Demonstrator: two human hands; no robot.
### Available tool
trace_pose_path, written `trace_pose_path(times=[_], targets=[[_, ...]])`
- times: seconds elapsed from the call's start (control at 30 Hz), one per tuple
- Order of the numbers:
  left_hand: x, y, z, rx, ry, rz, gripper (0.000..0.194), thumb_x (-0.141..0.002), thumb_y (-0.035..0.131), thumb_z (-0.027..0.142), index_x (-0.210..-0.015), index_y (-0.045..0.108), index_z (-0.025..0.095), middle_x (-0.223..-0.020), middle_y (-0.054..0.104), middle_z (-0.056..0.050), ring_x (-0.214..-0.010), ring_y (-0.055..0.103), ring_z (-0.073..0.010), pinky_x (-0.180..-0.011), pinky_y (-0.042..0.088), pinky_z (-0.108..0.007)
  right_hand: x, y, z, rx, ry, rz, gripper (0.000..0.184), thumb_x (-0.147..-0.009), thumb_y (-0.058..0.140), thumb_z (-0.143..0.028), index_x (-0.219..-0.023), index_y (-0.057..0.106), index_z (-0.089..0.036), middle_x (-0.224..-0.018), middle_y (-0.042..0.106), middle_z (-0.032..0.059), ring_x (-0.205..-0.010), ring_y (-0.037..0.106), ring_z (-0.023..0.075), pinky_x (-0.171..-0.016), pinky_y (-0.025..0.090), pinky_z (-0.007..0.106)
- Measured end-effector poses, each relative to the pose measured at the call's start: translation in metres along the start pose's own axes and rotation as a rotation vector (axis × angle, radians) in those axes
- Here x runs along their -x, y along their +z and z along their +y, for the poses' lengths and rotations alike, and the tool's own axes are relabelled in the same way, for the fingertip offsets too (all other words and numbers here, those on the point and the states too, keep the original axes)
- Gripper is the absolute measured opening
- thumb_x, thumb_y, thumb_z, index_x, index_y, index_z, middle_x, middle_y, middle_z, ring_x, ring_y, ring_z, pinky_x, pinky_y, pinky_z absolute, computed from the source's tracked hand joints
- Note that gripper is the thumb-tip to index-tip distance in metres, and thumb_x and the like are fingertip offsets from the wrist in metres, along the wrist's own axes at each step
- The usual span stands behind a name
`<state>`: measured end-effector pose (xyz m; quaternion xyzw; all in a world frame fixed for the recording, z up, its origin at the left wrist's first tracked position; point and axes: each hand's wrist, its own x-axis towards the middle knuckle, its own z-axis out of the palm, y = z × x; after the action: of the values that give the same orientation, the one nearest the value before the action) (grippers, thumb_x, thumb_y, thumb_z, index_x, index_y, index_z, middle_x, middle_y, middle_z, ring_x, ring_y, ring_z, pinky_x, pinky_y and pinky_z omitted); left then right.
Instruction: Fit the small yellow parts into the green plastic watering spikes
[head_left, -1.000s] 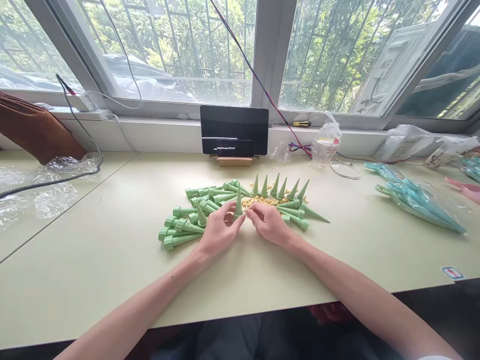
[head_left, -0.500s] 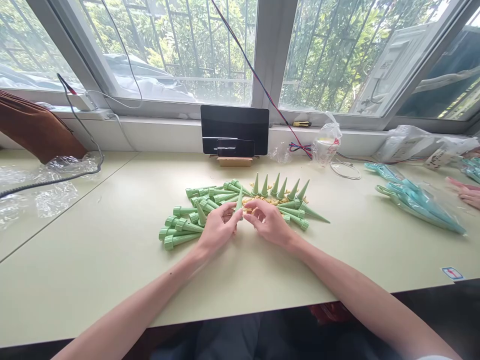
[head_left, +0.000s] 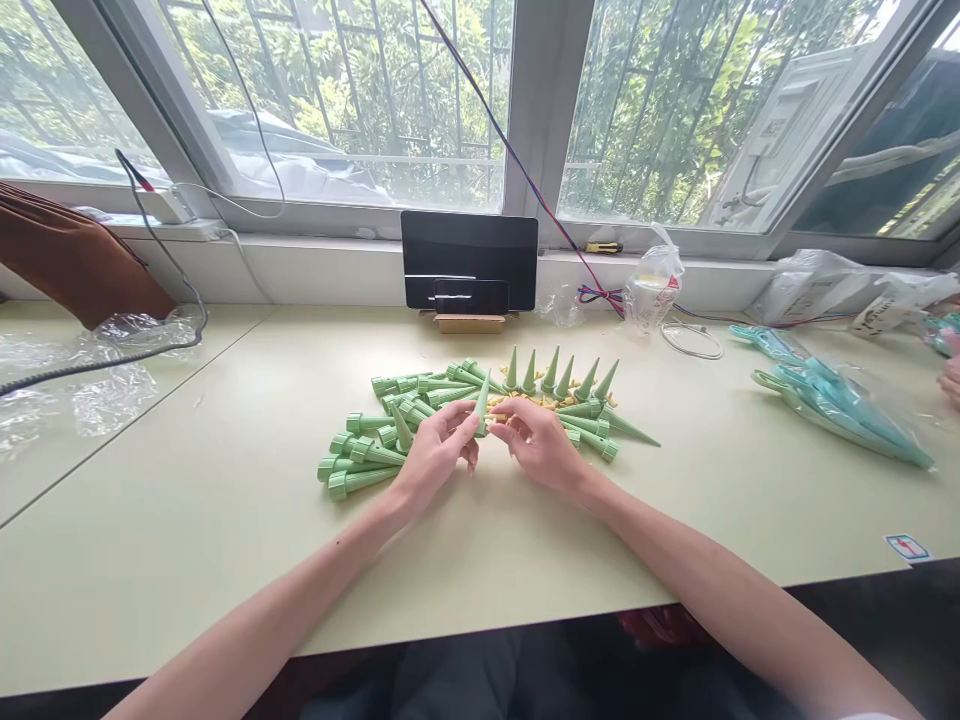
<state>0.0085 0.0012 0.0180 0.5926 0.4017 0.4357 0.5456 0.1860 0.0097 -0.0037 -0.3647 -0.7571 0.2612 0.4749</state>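
Note:
My left hand (head_left: 433,455) pinches a green plastic cone (head_left: 482,400) near its wide end, with the tip pointing up and slightly right. My right hand (head_left: 540,444) meets it at the cone's base, fingers pinched on a small yellow piece (head_left: 501,417). Behind the hands lies a pile of green cones (head_left: 375,440) on their sides. Several more cones (head_left: 555,373) stand upright in a row. Small yellow pieces (head_left: 529,402) are scattered between them.
A black tablet (head_left: 469,258) and a phone lean in a wooden stand by the window sill. Clear plastic wrap (head_left: 90,385) and a cable lie at left. Bagged teal parts (head_left: 832,405) lie at right, where another person's hand (head_left: 951,378) shows at the edge.
The cone has tilted from upright and lifted a little in my left hand. My right hand has brought a yellow piece to its base. The other person's hand moved at the right edge.

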Motion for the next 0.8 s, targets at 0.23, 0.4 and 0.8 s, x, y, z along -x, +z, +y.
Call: trace_pose_path(times=[0.23,0.4,0.8], targets=[[0.0016,0.0002,0.0008,-0.026,-0.033,0.006,0.039,-0.088,0.061,0.046,-0.116,0.054,0.019,-0.086,0.059,-0.002,-0.053,0.052,-0.0101,-0.048,0.049,-0.027,0.0002,-0.0005,0.0006,0.001,0.001,-0.005,0.012,-0.095,0.056,-0.031,-0.099,0.06,-0.019,-0.098,0.067,0.0068,-0.07,0.061,0.0145,-0.057,0.048,0.026],[0.0022,0.0009,0.0007,-0.022,-0.022,-0.01,0.037,-0.087,0.064,0.044,-0.113,0.052,0.021,-0.083,0.058,0.0,-0.052,0.052,-0.0099,-0.046,0.049,-0.026,0.0004,-0.0005,0.0,0.003,0.01,-0.006,0.013,-0.094,0.055,-0.032,-0.096,0.059,-0.02,-0.09,0.066,0.0048,-0.066,0.058,0.0136,-0.057,0.046,0.026],[0.0026,-0.0008,-0.0013,-0.033,0.008,-0.028,0.036,-0.085,0.067,0.041,-0.114,0.051,0.026,-0.091,0.055,0.0,-0.052,0.054,-0.0078,-0.045,0.049,-0.023,-0.0003,-0.0017,-0.002,0.021,-0.018,0.011,0.018,-0.096,0.053,-0.032,-0.084,0.057,-0.019,-0.074,0.058,0.0004,-0.06,0.049,0.0115,-0.057,0.04,0.023]])
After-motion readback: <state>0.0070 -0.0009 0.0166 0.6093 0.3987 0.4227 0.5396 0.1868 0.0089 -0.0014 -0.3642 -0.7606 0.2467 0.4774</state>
